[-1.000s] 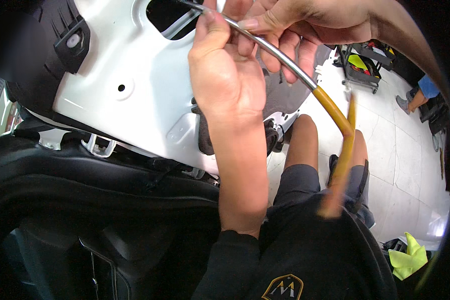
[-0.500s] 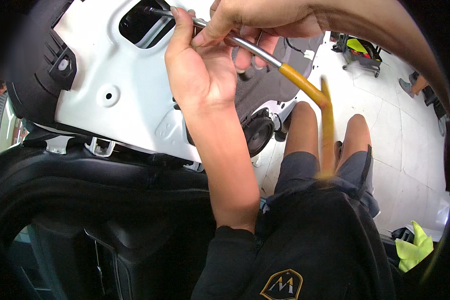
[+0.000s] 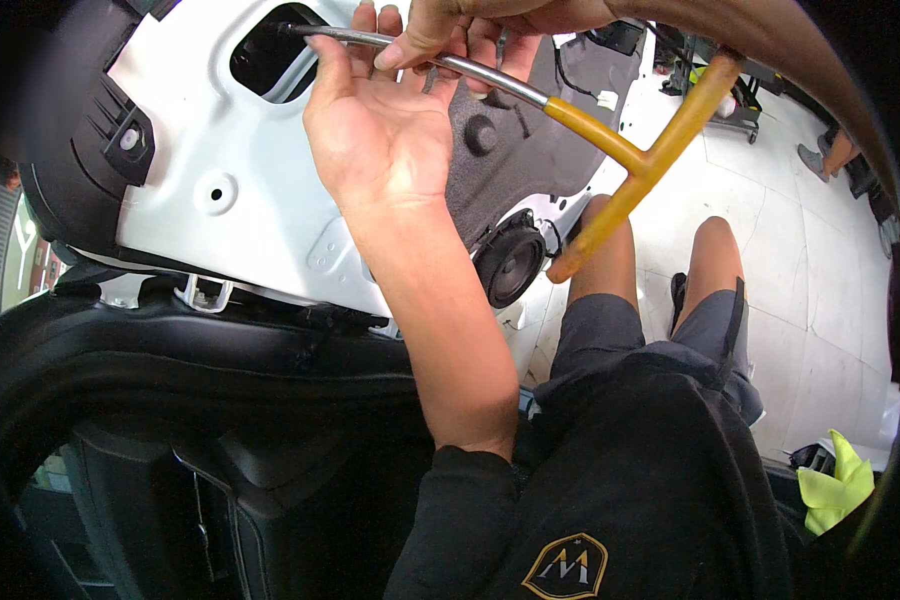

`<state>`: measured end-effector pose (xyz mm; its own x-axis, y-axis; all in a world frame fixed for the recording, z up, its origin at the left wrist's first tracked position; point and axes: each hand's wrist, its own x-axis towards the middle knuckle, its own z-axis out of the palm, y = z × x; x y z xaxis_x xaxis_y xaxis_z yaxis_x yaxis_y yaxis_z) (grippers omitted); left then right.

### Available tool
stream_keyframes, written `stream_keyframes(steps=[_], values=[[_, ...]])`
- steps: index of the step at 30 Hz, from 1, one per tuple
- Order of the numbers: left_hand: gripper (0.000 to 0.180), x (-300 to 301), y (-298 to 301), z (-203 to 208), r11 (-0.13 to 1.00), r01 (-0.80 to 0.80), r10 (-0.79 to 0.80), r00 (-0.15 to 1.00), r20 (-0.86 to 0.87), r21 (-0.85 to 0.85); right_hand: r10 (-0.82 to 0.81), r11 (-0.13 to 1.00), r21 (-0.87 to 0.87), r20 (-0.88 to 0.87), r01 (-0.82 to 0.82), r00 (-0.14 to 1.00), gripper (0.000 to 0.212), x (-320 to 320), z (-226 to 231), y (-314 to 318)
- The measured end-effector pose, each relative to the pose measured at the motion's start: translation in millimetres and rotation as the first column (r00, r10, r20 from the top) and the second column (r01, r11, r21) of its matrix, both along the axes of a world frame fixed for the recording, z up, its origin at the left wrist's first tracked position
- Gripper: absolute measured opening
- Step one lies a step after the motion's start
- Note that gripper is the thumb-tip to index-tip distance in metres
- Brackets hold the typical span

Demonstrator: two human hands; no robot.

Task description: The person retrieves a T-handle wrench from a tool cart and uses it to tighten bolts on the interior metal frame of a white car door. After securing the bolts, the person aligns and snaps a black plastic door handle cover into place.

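Note:
A T-handle socket wrench (image 3: 592, 132) with a yellow handle and a silver shaft slants across the upper middle. Its tip sits at the dark oval opening (image 3: 255, 72) in a white metal panel (image 3: 175, 110). My right hand (image 3: 435, 25) comes in from the upper right, thumb and fingers closed around the shaft. Palm up beneath the shaft, my left hand (image 3: 378, 135) has its fingers stretched out and its thumb beside the rod near the opening. The part inside the opening that meets the tip is too dark to make out.
A round black speaker (image 3: 511, 262) is set in the panel's lower edge beside grey matting (image 3: 570, 130). Black trim (image 3: 200, 330) runs along the near side. A wheeled cart (image 3: 735, 115) and another person's leg (image 3: 838, 160) are at right. A yellow-green cloth (image 3: 835, 485) lies lower right.
The wrench's crossbar has turned, from blurred and pointing toward me to slanting from lower left to upper right. My left hand has shifted slightly left, its fingers more spread.

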<state>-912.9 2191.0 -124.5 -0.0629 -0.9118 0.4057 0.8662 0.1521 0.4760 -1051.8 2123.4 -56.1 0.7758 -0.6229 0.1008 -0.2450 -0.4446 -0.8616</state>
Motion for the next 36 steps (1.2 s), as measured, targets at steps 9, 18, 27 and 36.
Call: stream_keyframes(steps=[9,18,27,36], values=[[0.037,6,-9,1,0.996,-0.047,0.053,0.995,-0.087,0.07,0.025,1.0,0.003,0.003,-0.025,1.0,0.025,9,1,-2],[0.04,-2,-13,0,0.989,-0.148,0.148,0.988,0.055,0.002,0.03,0.999,0.012,0.013,-0.03,0.999,0.025,6,3,-1],[0.034,-33,5,31,0.825,-0.469,0.465,0.88,0.092,0.316,0.04,0.999,0.026,0.011,-0.04,0.999,0.025,7,5,-4],[0.035,3,-11,-5,0.996,-0.089,0.091,0.992,-0.089,0.021,0.044,0.998,0.033,0.015,-0.045,0.999,0.025,9,5,-3]])
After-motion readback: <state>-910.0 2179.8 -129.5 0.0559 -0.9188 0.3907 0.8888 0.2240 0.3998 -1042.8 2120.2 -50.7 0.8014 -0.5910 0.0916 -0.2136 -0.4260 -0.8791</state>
